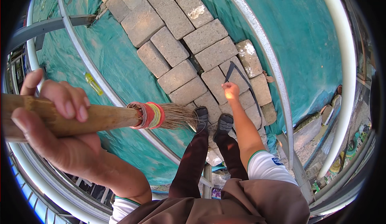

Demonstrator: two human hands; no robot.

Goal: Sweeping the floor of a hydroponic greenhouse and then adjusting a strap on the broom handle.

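Note:
My left hand (60, 127) is wrapped around the thick bamboo handle of a broom (111, 116), close to the camera at the left. Its stiff, thin bristles (179, 115) point right, bound at their base by red and yellow bands. On the other side, my right hand (231, 90) is closed on a dark strap (245, 79), which rises in a loop and hangs down beside my forearm. Below both hands my feet, in dark shoes (223, 126), stand on a path of grey paving blocks (208, 35).
Green sheeting (126, 64) lies on both sides of the blocks. Curved metal rails (262, 36) and white pipes (346, 52) run along the left and right. A yellow-green bottle (93, 83) lies on the left sheeting. Rubble and coiled cords (351, 148) are at lower right.

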